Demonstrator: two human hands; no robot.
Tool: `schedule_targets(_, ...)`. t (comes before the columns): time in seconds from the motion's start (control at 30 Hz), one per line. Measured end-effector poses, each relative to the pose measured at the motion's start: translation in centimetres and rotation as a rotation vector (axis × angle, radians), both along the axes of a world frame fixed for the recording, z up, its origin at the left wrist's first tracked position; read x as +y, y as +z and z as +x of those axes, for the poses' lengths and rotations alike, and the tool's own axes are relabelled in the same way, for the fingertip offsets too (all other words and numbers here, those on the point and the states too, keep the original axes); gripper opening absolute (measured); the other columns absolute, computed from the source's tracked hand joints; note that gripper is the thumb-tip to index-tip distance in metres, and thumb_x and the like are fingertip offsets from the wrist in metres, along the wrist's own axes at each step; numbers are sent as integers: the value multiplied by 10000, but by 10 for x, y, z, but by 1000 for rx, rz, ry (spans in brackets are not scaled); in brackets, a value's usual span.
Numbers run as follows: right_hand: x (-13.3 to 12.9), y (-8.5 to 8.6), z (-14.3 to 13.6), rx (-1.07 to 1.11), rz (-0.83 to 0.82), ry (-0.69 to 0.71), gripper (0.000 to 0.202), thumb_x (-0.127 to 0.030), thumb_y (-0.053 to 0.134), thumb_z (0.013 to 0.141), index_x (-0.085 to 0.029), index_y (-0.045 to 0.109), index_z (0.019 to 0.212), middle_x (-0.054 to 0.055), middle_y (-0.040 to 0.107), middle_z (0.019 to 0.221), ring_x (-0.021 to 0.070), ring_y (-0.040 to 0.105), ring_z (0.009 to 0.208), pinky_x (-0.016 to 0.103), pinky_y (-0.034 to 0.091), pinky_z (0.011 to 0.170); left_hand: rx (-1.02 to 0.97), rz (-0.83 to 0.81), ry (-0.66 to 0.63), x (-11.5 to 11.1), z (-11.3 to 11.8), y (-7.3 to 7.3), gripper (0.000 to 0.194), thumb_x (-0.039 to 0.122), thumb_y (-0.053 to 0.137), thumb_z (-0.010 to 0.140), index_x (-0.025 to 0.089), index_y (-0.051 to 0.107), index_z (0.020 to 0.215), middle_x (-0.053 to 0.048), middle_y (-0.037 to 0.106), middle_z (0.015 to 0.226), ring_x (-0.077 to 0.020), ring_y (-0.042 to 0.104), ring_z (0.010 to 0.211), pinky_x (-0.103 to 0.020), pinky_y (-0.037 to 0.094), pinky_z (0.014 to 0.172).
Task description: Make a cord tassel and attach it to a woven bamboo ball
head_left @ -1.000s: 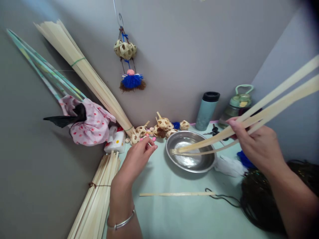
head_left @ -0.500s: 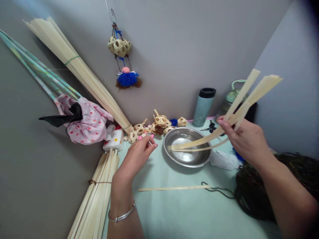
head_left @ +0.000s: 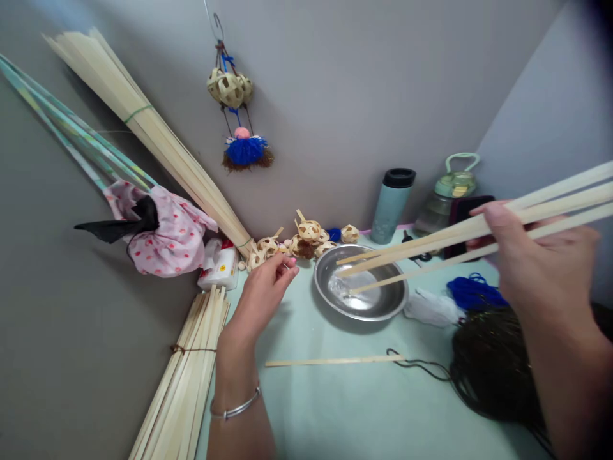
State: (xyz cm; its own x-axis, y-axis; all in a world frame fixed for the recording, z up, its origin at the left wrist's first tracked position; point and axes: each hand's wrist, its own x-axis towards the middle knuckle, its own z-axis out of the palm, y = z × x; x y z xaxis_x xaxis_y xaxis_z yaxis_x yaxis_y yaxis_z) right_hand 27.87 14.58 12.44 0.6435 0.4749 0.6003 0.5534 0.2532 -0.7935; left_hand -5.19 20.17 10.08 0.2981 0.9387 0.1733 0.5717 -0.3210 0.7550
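Observation:
Several long, pale bamboo strips (head_left: pixel 431 237) are gripped in my right hand (head_left: pixel 550 268), pinched between thumb and fingers. They slant down to the left, and their lower ends reach into the steel basin (head_left: pixel 320 300), which appears to hold some water, disturbed near the tips. My left hand (head_left: pixel 263 291), a silver bangle on its wrist, hovers left of the basin. Its fingers are loosely bent, with a gap to the thumb and nothing visible in them. A single thin bamboo strip (head_left: pixel 330 361) lies on the table in front of the basin.
Small woven balls (head_left: pixel 309 231) sit along the wall. A tumbler (head_left: pixel 393 207) and a water bottle (head_left: pixel 450 198) stand behind. Dark cord (head_left: pixel 488 364), blue yarn (head_left: pixel 472 292) and white yarn (head_left: pixel 431 308) lie right. Bamboo bundles (head_left: pixel 182 383) and a tissue pack (head_left: pixel 220 268) are left.
My right hand has moved right and toward me, swinging the strips flatter and to the right. Their lower ends have spread apart over the basin. My left hand has barely shifted.

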Motion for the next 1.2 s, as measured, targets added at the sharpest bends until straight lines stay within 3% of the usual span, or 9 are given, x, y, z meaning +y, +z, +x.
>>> schedule_targets(0.2,-5,4,7,-69,7,-53,153,-308,720,847,-190,806,894,57,678,655,187,622,555,350,501,521,-11,-4,-19,1,3,-2,146,341,542,927,222,626,919,-1,644,807,-170,565,759,-287,396,694)
schedule_targets(0.43,5,4,29,130,207,22,86,-273,805,727,-196,779,751,33,648,609,163,542,453,338,439,407,-50,-41,-91,9,11,-18,144,357,563,918,222,614,923,-25,663,923,-188,582,857,-303,421,764)
schedule_targets(0.57,6,5,32,194,236,120,119,-314,830,720,-216,765,728,16,618,592,160,533,462,358,443,444,-149,13,-73,9,33,-29,211,346,613,898,236,594,1077,-55,640,1145,-215,573,1069,-333,421,902)
schedule_targets(0.67,4,7,28,235,232,154,127,-318,838,711,-211,769,709,27,609,590,161,512,454,359,428,425,-172,39,-95,6,56,-35,239,333,635,886,249,595,1107,-60,620,1197,-233,554,1121,-356,414,941)
schedule_targets(0.83,2,10,22,301,174,221,106,-308,812,718,-212,769,708,16,588,556,158,508,443,336,410,417,-308,-10,-137,5,77,-42,176,264,679,846,224,610,1003,-45,648,1075,-208,584,1038,-332,416,930)
schedule_targets(1.0,2,12,20,342,160,283,165,-336,829,689,-191,755,712,-3,575,531,142,508,422,301,403,416,-358,-84,-189,6,73,-38,86,274,660,846,205,611,859,-17,623,935,-180,563,916,-290,409,834)
schedule_targets(1.2,3,10,26,461,84,387,273,-395,861,666,-166,754,769,15,620,607,132,539,476,265,430,423,-306,-128,-213,7,66,-36,115,300,583,882,200,597,827,-6,622,885,-165,545,834,-265,395,735)
